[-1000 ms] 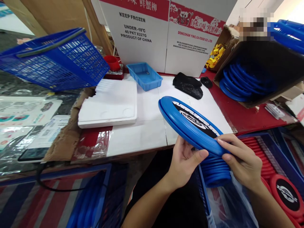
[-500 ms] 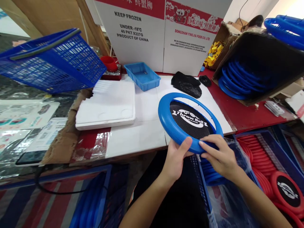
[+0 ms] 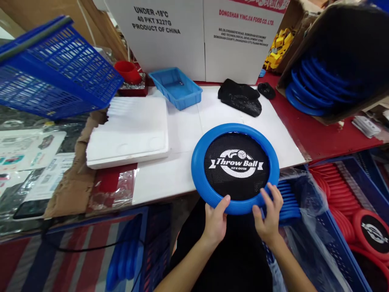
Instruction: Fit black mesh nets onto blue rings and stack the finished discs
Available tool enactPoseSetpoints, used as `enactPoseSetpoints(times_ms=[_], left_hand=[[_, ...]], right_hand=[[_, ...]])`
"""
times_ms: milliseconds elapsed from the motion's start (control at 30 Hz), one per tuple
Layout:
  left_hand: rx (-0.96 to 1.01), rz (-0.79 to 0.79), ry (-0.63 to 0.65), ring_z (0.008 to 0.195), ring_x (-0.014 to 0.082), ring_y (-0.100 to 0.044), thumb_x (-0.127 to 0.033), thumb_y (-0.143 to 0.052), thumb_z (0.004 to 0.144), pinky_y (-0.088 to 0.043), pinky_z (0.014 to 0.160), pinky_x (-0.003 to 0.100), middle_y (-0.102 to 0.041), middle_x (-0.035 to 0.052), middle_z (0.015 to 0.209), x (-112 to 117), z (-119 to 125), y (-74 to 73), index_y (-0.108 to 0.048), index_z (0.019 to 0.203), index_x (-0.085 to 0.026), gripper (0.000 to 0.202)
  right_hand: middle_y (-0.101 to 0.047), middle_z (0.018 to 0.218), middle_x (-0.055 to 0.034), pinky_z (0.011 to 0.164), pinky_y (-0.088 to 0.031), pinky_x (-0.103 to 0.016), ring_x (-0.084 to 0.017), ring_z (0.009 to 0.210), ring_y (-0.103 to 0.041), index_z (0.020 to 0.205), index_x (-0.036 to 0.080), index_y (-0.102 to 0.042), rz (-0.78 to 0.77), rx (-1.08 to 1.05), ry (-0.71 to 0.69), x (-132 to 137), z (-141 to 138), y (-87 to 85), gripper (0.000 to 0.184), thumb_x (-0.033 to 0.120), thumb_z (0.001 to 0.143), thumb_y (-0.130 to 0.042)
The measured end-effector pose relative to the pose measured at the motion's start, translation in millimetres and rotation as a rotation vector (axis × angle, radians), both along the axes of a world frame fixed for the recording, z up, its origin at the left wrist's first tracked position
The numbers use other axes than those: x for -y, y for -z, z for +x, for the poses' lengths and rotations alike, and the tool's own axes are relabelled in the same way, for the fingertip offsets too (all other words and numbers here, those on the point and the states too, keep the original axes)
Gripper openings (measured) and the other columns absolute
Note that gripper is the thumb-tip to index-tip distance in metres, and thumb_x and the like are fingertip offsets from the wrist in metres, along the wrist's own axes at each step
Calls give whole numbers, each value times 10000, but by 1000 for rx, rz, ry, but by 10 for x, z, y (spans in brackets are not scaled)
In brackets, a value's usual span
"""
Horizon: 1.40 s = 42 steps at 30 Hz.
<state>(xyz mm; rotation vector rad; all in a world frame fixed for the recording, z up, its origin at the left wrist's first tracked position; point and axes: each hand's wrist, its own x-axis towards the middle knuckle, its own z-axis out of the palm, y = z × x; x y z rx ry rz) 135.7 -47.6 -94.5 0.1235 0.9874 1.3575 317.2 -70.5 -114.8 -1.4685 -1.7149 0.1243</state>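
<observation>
A blue ring with a black mesh panel printed "Throw Ball" faces up over the front edge of the white work surface. My left hand is closed on its near-left rim, thumb on top and the other fingers hidden beneath. At the near-right rim, my right hand has its fingers apart, the fingertips touching or just above the ring. The mesh fills most of the ring, with a small light gap at the far edge. Beyond it lie black mesh pieces.
A light-blue tray and a white foam block stand left, by a blue basket. Blue rings fill a carton at right. Crates below hold blue rings and red rings. A white carton stands behind.
The ring has turned flatter toward me, and the wide gap at the mesh's far side has mostly closed. My right hand has loosened from the rim and spread its fingers.
</observation>
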Motion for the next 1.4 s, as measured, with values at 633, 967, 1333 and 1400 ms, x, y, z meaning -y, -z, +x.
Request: enactPoseSetpoints(times_ms=[633, 967, 1333, 1400], left_hand=[[-141, 81, 86, 1320, 312, -697, -304, -981, 711, -544, 1181, 456, -781, 52, 1312, 67, -117, 497, -688, 1435, -300, 781], [-214, 108, 148, 1361, 350, -671, -339, -1000, 666, -524, 1211, 491, -772, 73, 1345, 24, -245, 578, -696, 1433, -275, 827], [-239, 104, 114, 1419, 346, -629, -326, -993, 665, -477, 1259, 498, -739, 60, 1406, -54, -319, 501, -655, 1474, -305, 877], [-235, 98, 125, 1407, 346, -637, -327, -994, 655, -480, 1255, 498, -741, 60, 1398, -69, -326, 483, -657, 1472, -308, 883]], right_hand=[[-841, 1151, -24, 940, -653, -379, -219, 969, -795, 1154, 256, -785, -372, -1469, 214, -438, 178, 184, 372, 442, 851, -895], [-846, 1010, -49, 819, -668, -389, -250, 852, -800, 1102, 225, -773, -604, -1425, 70, -409, 491, 230, 471, 403, 712, -966], [-833, 1080, -44, 898, -663, -420, -253, 919, -787, 1220, 248, -751, -525, -1346, 73, -363, 363, 170, 536, 449, 764, -948], [-826, 1108, -36, 916, -660, -414, -243, 936, -781, 1246, 263, -741, -506, -1351, 124, -368, 302, 203, 542, 482, 785, -926]])
